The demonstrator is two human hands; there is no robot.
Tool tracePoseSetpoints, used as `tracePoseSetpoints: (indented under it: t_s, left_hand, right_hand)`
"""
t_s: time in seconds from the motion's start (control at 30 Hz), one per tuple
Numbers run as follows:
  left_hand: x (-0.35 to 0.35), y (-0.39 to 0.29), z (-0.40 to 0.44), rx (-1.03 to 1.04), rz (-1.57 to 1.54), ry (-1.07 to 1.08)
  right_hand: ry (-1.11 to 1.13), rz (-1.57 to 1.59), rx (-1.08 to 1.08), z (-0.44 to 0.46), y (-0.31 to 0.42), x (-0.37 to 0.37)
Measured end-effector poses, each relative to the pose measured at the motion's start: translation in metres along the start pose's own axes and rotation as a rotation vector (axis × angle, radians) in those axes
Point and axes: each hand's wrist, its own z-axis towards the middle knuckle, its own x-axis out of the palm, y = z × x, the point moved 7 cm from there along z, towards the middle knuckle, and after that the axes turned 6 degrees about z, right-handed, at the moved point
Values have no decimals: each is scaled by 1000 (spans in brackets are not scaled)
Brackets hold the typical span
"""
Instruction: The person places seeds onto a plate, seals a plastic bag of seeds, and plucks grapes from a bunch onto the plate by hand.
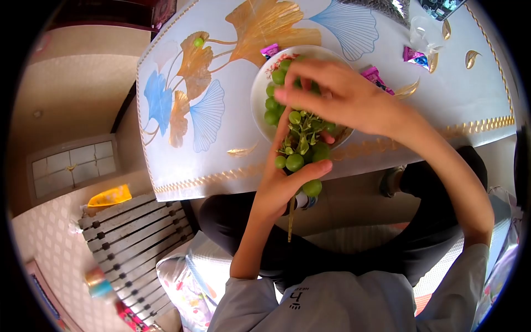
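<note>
My left hand (pixel 276 191) is closed around a bunch of green grapes (pixel 301 138) at the table's near edge. Many bare green stems show on the bunch, with a few grapes still attached low down, and a thin stalk hangs below the hand. Just above it, my right hand (pixel 343 97) reaches across a white bowl (pixel 259 88) with a red pattern inside its rim. Its thumb and fingers are bent together, slightly blurred; whatever they may hold is hidden. Loose green grapes (pixel 272 104) lie in the bowl, partly covered by the right hand.
One grape (pixel 198 42) lies on the patterned tablecloth (pixel 238 116) at the left. Purple wrapped sweets (pixel 377 80) lie around the bowl. A clear plastic item (pixel 425 34) and a dark device (pixel 442 8) are at the far right. A slatted grey rack (pixel 130 243) stands at the lower left.
</note>
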Motion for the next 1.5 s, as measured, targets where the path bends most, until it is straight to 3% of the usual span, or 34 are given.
tracePoseSetpoints:
  t_s: [0.07, 0.1, 0.13, 0.17, 0.27, 0.37, 0.5, 0.7, 0.8, 0.9, 0.97, 1.0, 1.07, 1.1, 1.23, 1.37, 1.5]
  left_hand:
    - [-1, -2, 0, 62, 106, -2]
    - [2, -4, 0, 148, 200, 8]
    - [6, -8, 0, 234, 294, 19]
    - [7, -6, -1, 109, 170, 4]
    - [5, -5, 3, 148, 158, 9]
    - [5, -3, 4, 221, 211, 30]
    - [7, -5, 3, 202, 166, 10]
    - [1, -5, 2, 159, 49, -12]
    - [0, -7, 3, 137, 9, 18]
    - [0, -7, 1, 135, 66, -9]
    - [1, -8, 1, 129, 51, -6]
    - [1, -9, 0, 116, -23, -10]
    - [-1, -12, -3, 91, -172, -20]
    - [-5, -14, -1, 89, -141, 13]
    - [-4, -27, -2, 93, -536, 279]
    - [-6, -11, 0, 39, -1071, 368]
    - [-6, -10, 0, 16, -1301, 465]
  right_hand:
    - [191, -22, 108, -7, 10, 9]
    - [41, -113, -174, -2, -1, 8]
    - [78, -71, -100, 0, -7, 9]
    - [112, -29, -23, 1, -13, 11]
    - [133, 130, 274, -5, -19, 11]
    - [190, 257, 283, 1, -32, 16]
    - [48, 403, 213, 7, -47, 10]
    - [-78, 523, 414, -5, -25, 5]
    - [-117, 334, 213, 1, -18, -7]
    - [-95, 261, 179, -3, 0, -11]
    - [-112, 53, 8, -1, 3, -12]
    - [-122, -50, -77, -1, 8, -12]
    - [-122, 98, -38, -6, 10, -10]
    - [-120, 173, -22, -6, 11, -9]
    - [-151, 232, -116, 1, 6, 2]
    - [-141, 312, -185, -3, 11, 12]
    - [-46, 409, -210, -1, 7, 21]
